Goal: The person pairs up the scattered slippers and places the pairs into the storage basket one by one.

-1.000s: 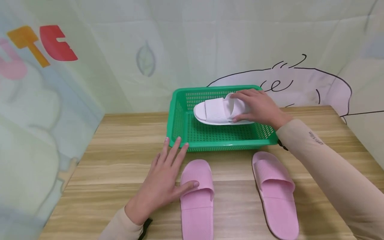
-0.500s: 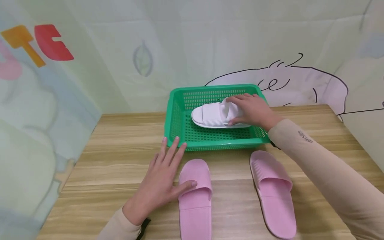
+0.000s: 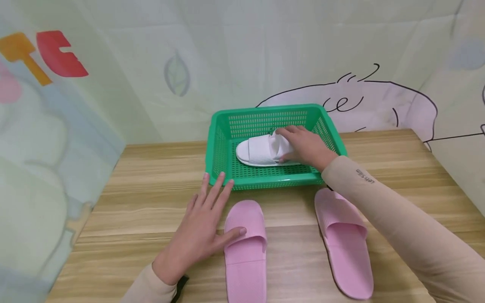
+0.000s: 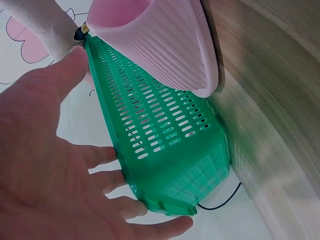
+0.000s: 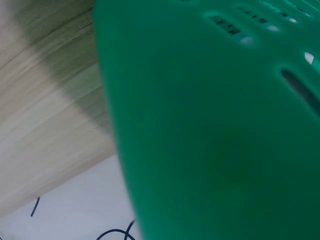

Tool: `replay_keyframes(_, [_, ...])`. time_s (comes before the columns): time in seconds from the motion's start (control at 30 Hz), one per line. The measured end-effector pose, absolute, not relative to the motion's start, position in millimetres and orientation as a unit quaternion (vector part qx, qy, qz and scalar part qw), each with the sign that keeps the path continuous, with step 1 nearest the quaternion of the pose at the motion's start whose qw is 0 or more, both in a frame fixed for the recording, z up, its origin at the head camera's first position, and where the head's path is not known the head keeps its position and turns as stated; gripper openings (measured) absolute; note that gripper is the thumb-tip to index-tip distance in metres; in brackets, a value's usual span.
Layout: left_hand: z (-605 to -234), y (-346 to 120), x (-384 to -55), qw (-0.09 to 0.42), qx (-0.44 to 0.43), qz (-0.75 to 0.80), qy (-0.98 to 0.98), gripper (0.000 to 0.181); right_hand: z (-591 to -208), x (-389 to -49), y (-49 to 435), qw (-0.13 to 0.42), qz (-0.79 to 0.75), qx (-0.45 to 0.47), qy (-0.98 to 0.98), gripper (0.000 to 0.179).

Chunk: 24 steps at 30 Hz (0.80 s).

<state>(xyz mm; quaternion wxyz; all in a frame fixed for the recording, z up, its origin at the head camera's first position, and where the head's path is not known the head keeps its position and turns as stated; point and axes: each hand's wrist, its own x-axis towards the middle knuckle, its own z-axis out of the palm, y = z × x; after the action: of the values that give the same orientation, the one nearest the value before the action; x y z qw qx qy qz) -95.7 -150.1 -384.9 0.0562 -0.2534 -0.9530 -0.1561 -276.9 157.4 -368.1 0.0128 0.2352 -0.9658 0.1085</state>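
My right hand [image 3: 303, 145] reaches into a green plastic basket [image 3: 212, 147] and grips a white slipper [image 3: 259, 149] that lies lengthwise in it. A second ribbed white strap shows under the fingers; the palm covers the slipper's right end. My left hand [image 3: 201, 231] is spread flat with straight fingers, its fingertips right at the basket's front left rim. Its thumb overlaps a pink slipper [image 3: 246, 261] in the head view. In the left wrist view the fingers [image 4: 122, 205] lie along the basket rim [image 4: 127, 175]. The right wrist view shows mostly green basket wall [image 5: 200, 125]; the hand is hidden there.
Another pink slipper [image 3: 350, 261] lies at the right, partly under my right forearm. Both pink slippers stand in front of the basket on a wood-grain table [image 3: 151, 176]. A printed cloth [image 3: 227, 54] hangs behind the table's back edge.
My right hand and the white slipper have moved lower and a little left inside the basket. The whole head view has shifted slightly. My left hand stays at the rim.
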Motion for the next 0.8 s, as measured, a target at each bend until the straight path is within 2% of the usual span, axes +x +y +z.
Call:
replay_keyframes(0.27, [-385.8,-152.1,-94.5,0.055,-0.254,-0.157,-0.953,0.109,-371.0,-277.2,151.3,0.040,0.088,0.226,-0.969,0.079])
replay_keyframes(0.57, [-386.9,-151.9,-95.2,0.048,-0.254,-0.161,-0.953,0.108,-369.9,-276.1,152.7,0.027,0.074,0.227,-0.971,0.069])
replay_keyframes(0.8, [-387.3,-153.3,-95.6,0.052,-0.255,-0.162,-0.952,0.109,-369.6,-277.8,150.7,0.062,0.072,0.226,-0.970,0.057])
